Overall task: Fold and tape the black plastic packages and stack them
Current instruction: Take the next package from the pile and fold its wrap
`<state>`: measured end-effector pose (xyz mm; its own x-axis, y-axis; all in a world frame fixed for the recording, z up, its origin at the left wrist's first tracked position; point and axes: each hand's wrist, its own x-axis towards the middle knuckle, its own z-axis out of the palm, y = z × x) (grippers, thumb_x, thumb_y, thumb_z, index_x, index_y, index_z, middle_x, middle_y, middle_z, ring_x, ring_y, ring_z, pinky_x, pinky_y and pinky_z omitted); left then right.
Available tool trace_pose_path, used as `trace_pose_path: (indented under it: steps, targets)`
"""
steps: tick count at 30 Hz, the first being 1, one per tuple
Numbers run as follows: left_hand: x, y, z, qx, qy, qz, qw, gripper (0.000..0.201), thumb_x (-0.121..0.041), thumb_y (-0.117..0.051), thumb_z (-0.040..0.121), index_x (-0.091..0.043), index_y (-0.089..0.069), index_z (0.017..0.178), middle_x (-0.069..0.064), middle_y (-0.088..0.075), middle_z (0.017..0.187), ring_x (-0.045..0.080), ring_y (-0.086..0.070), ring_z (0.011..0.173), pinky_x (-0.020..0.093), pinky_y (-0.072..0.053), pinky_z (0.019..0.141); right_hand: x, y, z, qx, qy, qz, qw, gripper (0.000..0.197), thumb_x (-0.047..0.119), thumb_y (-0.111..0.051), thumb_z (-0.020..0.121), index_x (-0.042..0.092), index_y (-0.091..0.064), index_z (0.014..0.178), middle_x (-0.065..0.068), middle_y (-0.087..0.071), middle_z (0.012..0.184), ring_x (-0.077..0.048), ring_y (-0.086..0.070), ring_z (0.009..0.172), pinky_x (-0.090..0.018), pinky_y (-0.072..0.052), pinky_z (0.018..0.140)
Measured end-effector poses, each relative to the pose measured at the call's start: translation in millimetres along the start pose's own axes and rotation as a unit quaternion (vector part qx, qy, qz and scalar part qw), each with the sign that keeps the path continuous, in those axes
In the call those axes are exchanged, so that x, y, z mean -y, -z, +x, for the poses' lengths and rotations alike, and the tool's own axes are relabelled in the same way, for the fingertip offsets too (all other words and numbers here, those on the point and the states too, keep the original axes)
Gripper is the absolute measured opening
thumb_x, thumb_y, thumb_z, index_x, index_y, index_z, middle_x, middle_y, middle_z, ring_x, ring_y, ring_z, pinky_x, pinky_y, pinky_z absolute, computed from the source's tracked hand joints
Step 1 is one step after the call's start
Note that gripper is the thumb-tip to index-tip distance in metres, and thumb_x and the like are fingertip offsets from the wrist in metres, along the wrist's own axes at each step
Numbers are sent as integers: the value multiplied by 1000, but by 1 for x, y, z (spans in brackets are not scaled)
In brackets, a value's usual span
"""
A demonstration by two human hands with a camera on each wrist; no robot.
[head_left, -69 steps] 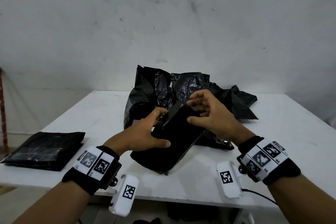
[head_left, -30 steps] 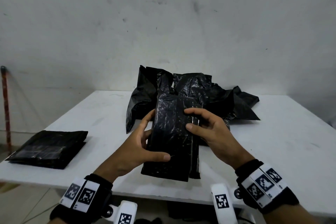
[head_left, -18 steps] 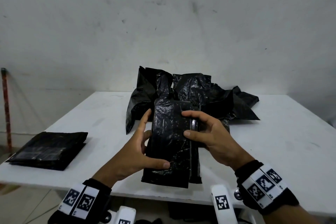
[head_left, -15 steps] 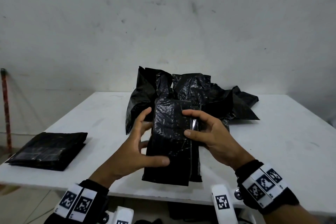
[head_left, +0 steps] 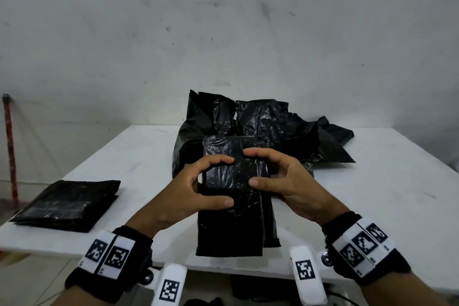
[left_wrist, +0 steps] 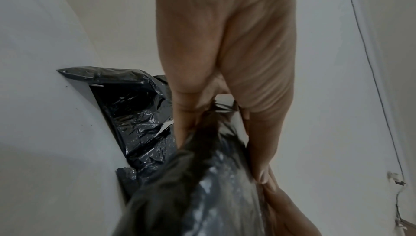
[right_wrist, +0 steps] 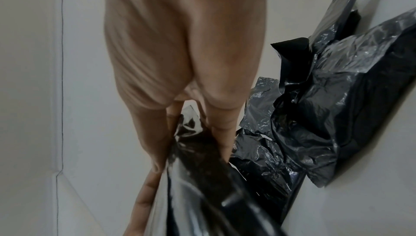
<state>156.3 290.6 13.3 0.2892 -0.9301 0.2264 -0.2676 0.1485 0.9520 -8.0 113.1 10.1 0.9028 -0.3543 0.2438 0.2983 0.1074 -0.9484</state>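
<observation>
**Both hands holding folded black package over tabletop edge**

Plain white wall behind; white tabletop (head_left: pixel 372 194) fills mid-frame in the head view. Center of frame: black plastic package (head_left: pixel 231 218), folded long and narrow, held upright-ish above the near tabletop edge, its lower end hanging toward the bottom of the frame. Left hand (head_left: pixel 188 191) grips its left side, thumb across the front low, fingers curled over the upper front. Right hand (head_left: pixel 285 181) grips the right side, thumb on the front, fingers curled over the top. Fingertips of the two hands are near each other at the upper part of the package. Both grips closed round the package; wrist views confirm plastic pinched between thumb and fingers: left hand (left_wrist: pixel 225 62), right hand (right_wrist: pixel 175 53).

Behind the package, upper center: loose crumpled pile of black plastic bags (head_left: pixel 273 126) on the tabletop, also seen at the right in the right wrist view (right_wrist: pixel 326 115). Left middle of frame: flat stack of folded packages (head_left: pixel 67 204) near the tabletop's left corner, well apart from the hands. Both wrists wear black bands with white marker tags. Thin red pole (head_left: pixel 10 146) at the far left edge.
</observation>
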Motion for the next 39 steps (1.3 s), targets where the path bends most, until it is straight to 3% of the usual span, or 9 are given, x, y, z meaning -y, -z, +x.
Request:
trace_pose_path:
  steps: [10, 20, 26, 32, 35, 39]
  targets:
    - [2, -4, 3, -2, -11, -40, 999, 74, 6, -87, 66, -27, -65, 129, -4, -64, 133, 22, -66, 120, 30, -56, 94, -1, 3, -5, 5, -2, -1, 1000, 61, -11, -74, 75, 13, -64, 129, -7, -65, 130, -34, -65, 118, -46, -57, 94]
    - [1, -19, 7, 13, 1, -57, 998, 76, 9, -86, 68, -26, -63, 132, -5, -64, 133, 23, -64, 123, 32, -56, 95, 2, 15, -17, -12, 10, -19, 1000, 62, -8, -78, 72, 17, -66, 128, -11, -62, 135, -35, -64, 119, -45, -56, 94]
    - [-7, -45, 16, 16, -11, -72, 997, 80, 9, -85, 63, -22, -63, 133, -5, -65, 132, 22, -65, 122, 35, -59, 92, 16, 28, -39, -37, 4, -58, 998, 59, -11, -73, 80, 15, -61, 132, -10, -60, 137, -31, -62, 123, -48, -56, 96]
    - [-10, -115, 37, 82, -10, -83, 993, 84, 11, -83, 63, -20, -59, 137, -9, -67, 130, 18, -66, 121, 31, -57, 94, 43, 68, -119, -155, 31, -148, 976, 53, -3, -70, 87, 24, -61, 131, 13, -64, 130, -18, -70, 104, -33, -57, 88]
    - [-7, -147, 41, 110, -3, -89, 990, 83, 9, -84, 64, -22, -59, 137, -11, -66, 132, 15, -65, 122, 27, -56, 94, 51, 96, -172, -261, 52, -183, 946, 43, 6, -70, 90, 31, -65, 123, 8, -65, 130, -19, -69, 104, -37, -54, 89]
    - [-2, -186, 41, 130, 2, -83, 988, 83, 8, -84, 62, -22, -60, 136, -12, -67, 129, 14, -66, 120, 24, -57, 91, 51, 139, -249, -444, 69, -139, 882, 22, 4, -65, 93, 20, -70, 106, -4, -74, 104, -18, -68, 89, -31, -51, 75]
